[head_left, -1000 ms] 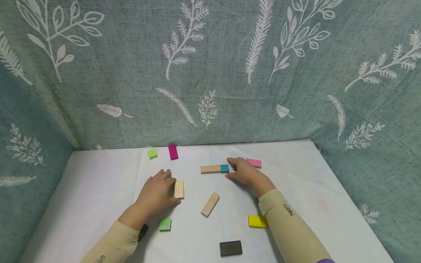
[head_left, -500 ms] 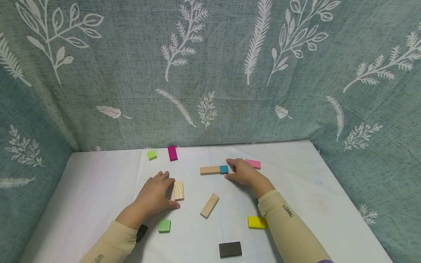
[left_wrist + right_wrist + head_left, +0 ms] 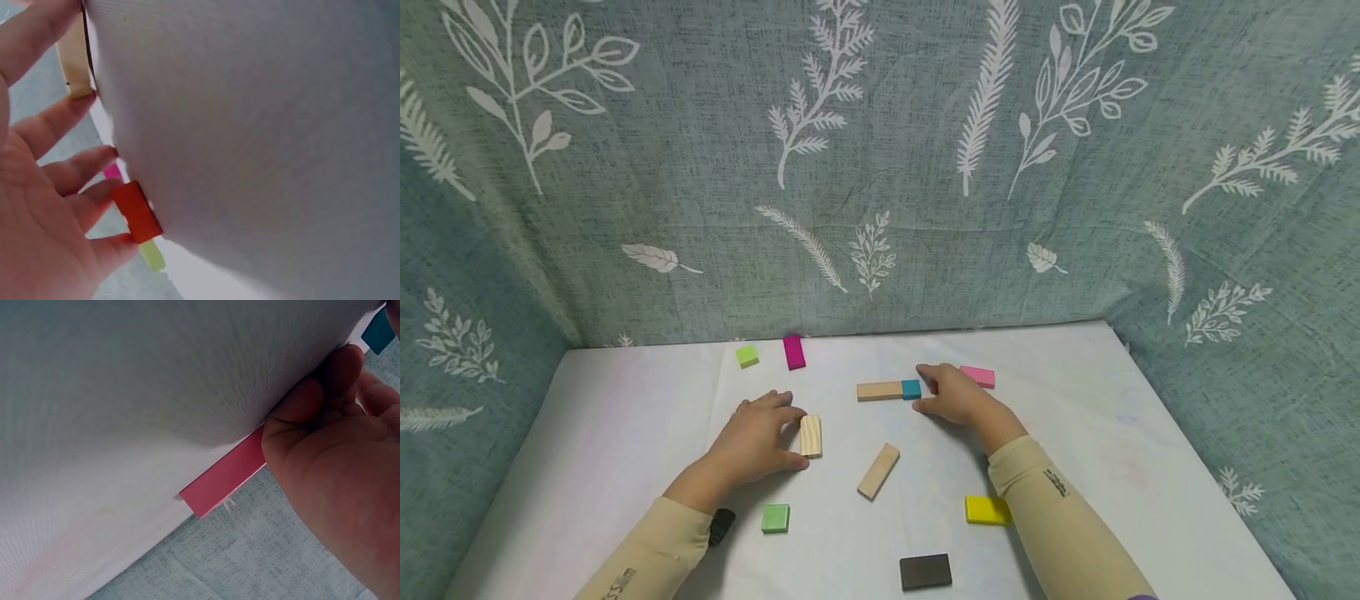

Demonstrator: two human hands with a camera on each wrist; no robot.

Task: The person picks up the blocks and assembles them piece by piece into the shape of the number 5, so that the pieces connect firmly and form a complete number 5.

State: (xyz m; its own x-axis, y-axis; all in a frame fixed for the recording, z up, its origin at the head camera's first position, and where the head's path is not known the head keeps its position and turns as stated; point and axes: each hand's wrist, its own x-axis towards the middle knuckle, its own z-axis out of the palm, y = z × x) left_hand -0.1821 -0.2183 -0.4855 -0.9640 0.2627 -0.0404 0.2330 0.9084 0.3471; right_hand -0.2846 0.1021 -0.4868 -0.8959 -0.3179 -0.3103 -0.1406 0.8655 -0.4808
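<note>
In the head view my left hand (image 3: pixel 754 437) pinches a plain wooden block (image 3: pixel 811 436) lengthwise, forefinger at its far end and thumb at its near end. Under the outer fingers of that hand, an orange block (image 3: pixel 137 212) shows in the left wrist view; the hand hides it from the head camera. My right hand (image 3: pixel 958 394) rests on the table with thumb and forefinger spread beside a small blue block (image 3: pixel 912 389), its other fingers curled under. That blue block sits end to end with a longer wooden block (image 3: pixel 879 391). Behind the right hand lies a pink block (image 3: pixel 978 377).
Another wooden block (image 3: pixel 878 472) lies slanted between the arms. Nearer are a green block (image 3: pixel 776 518), a black block (image 3: pixel 926 572) and a yellow block (image 3: pixel 987 510) partly under the right sleeve. Lime (image 3: pixel 747 357) and magenta (image 3: pixel 794 352) blocks lie by the back edge.
My left thumb swung away from the wooden block's near end, then came back in against it, and the block shifted slightly right. My right hand has stayed in place.
</note>
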